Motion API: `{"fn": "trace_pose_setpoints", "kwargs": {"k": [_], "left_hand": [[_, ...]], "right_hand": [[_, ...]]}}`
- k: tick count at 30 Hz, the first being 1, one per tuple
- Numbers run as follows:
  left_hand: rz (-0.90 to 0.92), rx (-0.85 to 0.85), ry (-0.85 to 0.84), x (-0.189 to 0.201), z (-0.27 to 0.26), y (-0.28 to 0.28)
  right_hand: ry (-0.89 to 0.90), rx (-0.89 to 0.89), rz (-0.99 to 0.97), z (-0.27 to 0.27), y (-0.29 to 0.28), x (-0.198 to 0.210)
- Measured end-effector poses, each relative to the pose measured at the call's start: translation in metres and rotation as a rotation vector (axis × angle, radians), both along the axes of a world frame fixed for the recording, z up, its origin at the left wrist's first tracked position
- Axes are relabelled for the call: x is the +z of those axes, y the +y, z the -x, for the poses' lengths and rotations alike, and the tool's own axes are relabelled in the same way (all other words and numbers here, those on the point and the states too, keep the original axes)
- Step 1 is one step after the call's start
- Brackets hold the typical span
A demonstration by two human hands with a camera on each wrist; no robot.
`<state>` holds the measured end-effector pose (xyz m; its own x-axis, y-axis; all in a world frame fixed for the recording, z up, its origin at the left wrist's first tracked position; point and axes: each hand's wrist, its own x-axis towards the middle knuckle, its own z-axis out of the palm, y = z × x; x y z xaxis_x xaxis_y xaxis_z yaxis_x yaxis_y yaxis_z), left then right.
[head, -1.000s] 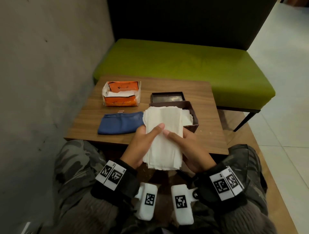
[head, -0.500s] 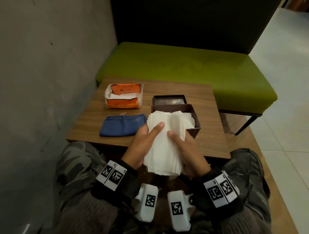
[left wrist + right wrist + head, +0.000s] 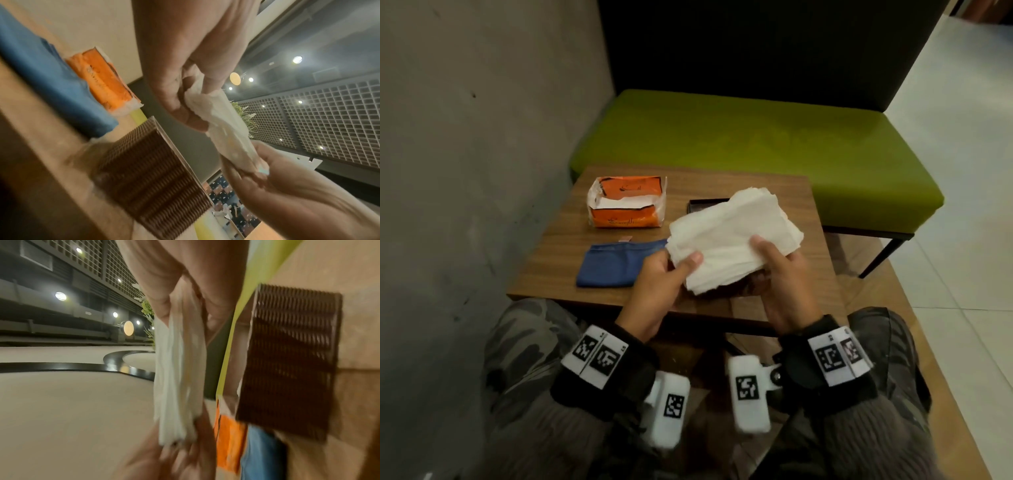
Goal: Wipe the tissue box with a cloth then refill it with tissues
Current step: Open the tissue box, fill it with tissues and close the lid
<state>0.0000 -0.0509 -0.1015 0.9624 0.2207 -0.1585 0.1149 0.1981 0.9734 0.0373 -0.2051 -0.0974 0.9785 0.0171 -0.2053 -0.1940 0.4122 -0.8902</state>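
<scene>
Refilling looks to be the step I am in: from the head view the blue cloth (image 3: 619, 262) lies folded on the table (image 3: 544, 274), set aside, so I judge the wiping done. My left hand (image 3: 661, 291) and right hand (image 3: 784, 277) each pinch a near corner of the white tissue stack (image 3: 732, 236), thumbs on top, holding it above the table. The stack hides nearly all of the tissue box (image 3: 743, 287); only a dark sliver shows beneath it. The orange tissue pack (image 3: 625, 202) sits open near the far edge. Loading the stack is left.

From the left wrist, the tissues look soft, layered and slightly crumpled where my fingers (image 3: 185, 113) squeeze them. The brown ribbed box stands just below, with nothing seen inside from this angle.

From the right wrist, blurred, the stack hangs edge-on, sheets fanning loosely, beside the box wall.
</scene>
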Motion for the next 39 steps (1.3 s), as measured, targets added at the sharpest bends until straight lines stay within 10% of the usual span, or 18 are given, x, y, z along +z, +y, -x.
{"fn": "trace_pose_setpoints", "kwargs": {"k": [16,24,28,31,36,39], "left_hand": [[-1.097,-0.044,-0.024,-0.022,-0.066,0.005],[-1.393,-0.014,-0.327,-0.02,-0.051,-0.004],[-1.582,-0.344,-0.073,-0.021,-0.047,-0.007],[-1.491,-0.478,0.006,-0.015,-0.052,0.001],[-1.171,-0.002,-0.178,0.011,-0.092,0.067],[-1.239,0.066,-0.004,0.008,-0.133,0.122]], "right_hand": [[-0.303,0.288,1.605,-0.057,-0.037,-0.006],[-0.383,0.193,1.755,-0.05,-0.023,-0.01],[-0.559,0.366,1.647,-0.028,0.0,-0.016],[-0.37,0.573,1.674,-0.026,0.007,-0.014],[-0.471,0.655,1.664,-0.032,0.009,0.001],[-0.371,0.833,1.723,-0.033,0.014,-0.006]]}}
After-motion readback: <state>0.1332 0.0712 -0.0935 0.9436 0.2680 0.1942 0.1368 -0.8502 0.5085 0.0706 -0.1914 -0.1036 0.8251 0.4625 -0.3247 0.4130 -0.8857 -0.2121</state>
